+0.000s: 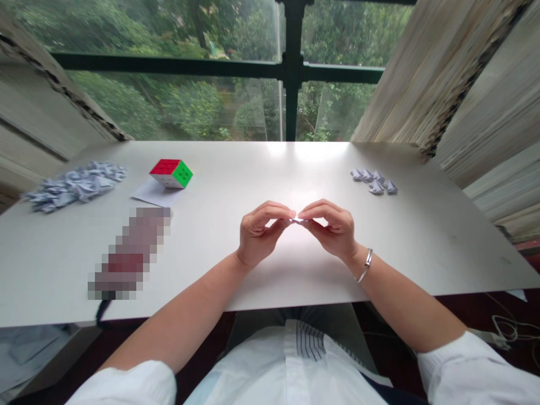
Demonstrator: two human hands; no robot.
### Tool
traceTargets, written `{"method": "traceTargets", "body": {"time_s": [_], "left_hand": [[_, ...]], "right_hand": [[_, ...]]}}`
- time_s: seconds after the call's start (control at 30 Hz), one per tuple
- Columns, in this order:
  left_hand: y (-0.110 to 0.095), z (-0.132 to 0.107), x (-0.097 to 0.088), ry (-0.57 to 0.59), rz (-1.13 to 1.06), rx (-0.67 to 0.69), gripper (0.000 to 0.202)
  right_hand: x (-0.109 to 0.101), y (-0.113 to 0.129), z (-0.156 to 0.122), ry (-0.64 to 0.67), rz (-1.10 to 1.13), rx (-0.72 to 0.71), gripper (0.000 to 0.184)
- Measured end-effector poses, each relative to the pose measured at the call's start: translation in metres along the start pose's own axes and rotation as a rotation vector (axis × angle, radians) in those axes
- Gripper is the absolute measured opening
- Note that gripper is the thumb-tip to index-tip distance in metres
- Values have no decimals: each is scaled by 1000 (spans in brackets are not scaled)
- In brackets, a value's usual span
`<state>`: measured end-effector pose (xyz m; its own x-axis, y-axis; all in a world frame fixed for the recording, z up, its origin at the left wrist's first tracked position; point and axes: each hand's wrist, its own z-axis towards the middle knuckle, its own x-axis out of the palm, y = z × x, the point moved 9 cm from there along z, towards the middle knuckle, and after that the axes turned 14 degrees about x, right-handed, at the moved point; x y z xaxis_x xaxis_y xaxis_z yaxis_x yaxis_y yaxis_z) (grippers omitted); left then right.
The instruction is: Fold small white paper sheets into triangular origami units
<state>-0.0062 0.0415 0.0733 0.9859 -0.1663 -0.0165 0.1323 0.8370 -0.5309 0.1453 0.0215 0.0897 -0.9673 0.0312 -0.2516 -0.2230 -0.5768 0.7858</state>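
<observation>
Between my fingertips, above the middle of the table, is a small piece of white paper, mostly hidden by the fingers. My left hand pinches one end of it with thumb and forefinger. At the other end, my right hand pinches it the same way, with a silver bracelet on that wrist. The two hands almost meet at the fingertips. Beyond my right hand lie several small folded paper pieces. How the held paper is folded is too small to tell.
A large heap of folded paper pieces lies at the far left of the white table. A puzzle cube rests on white paper sheets. Nearer me is a blurred-out flat object with a dark cord. A window stands behind the table.
</observation>
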Motion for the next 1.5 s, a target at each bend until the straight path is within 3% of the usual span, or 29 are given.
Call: {"method": "traceTargets", "body": {"time_s": [0.17, 0.33, 0.43, 0.7, 0.93, 1.5], "left_hand": [[-10, 4, 1, 101, 119, 106, 12], [-9, 5, 2, 119, 87, 90, 10], [-1, 3, 0, 63, 35, 12, 7], [20, -7, -2, -56, -17, -210, 13], [51, -18, 0, -110, -104, -480, 23], [70, -30, 5, -81, -213, -723, 31]], "right_hand": [[-2, 2, -3, -11, -101, -48, 9], [-4, 2, -3, -44, -79, -68, 7], [-4, -4, -1, -58, -48, -1, 1], [1, -21, 4, -45, 41, 170, 12], [13, -65, 5, 45, 192, 464, 24], [22, -85, 1, 38, 292, 691, 39]]}}
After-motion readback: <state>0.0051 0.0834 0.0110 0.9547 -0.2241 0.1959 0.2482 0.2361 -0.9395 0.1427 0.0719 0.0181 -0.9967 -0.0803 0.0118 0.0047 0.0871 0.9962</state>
